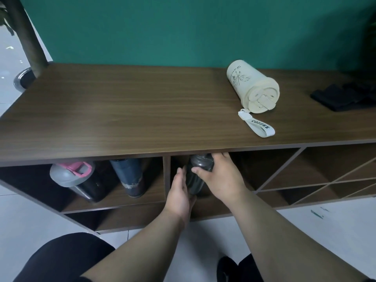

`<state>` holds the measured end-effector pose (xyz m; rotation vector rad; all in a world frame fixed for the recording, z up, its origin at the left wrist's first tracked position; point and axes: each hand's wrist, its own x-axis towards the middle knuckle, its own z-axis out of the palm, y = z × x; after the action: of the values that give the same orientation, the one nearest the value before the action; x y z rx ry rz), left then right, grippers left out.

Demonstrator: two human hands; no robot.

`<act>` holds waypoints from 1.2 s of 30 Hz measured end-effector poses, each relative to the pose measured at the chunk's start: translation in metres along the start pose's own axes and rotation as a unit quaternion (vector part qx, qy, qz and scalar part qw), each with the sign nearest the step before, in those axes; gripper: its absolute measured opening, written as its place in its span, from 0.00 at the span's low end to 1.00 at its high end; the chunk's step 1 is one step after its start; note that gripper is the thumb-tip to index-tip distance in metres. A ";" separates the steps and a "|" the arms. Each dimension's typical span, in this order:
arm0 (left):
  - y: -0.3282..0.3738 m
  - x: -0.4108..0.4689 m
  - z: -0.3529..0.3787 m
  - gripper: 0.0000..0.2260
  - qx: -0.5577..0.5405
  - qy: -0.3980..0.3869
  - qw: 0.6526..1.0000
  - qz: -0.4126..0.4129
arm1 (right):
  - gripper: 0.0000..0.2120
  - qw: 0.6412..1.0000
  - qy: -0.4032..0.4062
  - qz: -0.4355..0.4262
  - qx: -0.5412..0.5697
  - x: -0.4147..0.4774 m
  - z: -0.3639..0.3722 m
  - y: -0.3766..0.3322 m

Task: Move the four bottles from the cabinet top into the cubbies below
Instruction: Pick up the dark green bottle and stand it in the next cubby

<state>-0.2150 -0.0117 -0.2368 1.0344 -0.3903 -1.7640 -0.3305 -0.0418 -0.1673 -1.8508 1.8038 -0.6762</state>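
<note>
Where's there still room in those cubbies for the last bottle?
The cubby right of both hands looks bare. The left cubby holds two bottles. The middle one is crowded with hands and the dark bottle. The cream bottle lies on top.

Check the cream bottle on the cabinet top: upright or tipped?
Tipped. The cream bottle lies on its side on the cabinet top, lid end toward the camera, its COFFEE strap flat on the wood.
</note>
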 end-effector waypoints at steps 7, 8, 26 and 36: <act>0.005 0.001 0.003 0.44 -0.081 -0.010 0.997 -0.014 | 0.27 1.000 0.004 0.010 0.012 0.008 0.006 0.005; 0.006 0.002 0.004 0.45 -0.095 -0.008 0.995 -0.012 | 0.26 1.000 0.003 0.010 0.014 0.010 0.007 0.005; 0.009 0.004 0.003 0.39 -0.035 0.010 0.999 0.012 | 0.26 0.998 -0.041 0.039 0.014 0.010 0.003 0.006; 0.013 -0.033 0.009 0.30 0.074 0.050 0.996 -0.004 | 0.32 0.996 -0.054 0.066 -0.005 -0.028 -0.030 -0.004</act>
<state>-0.2103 0.0094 -0.2075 1.2262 -0.4597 -1.7025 -0.3475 -0.0138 -0.1426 -1.7215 1.8439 -0.5094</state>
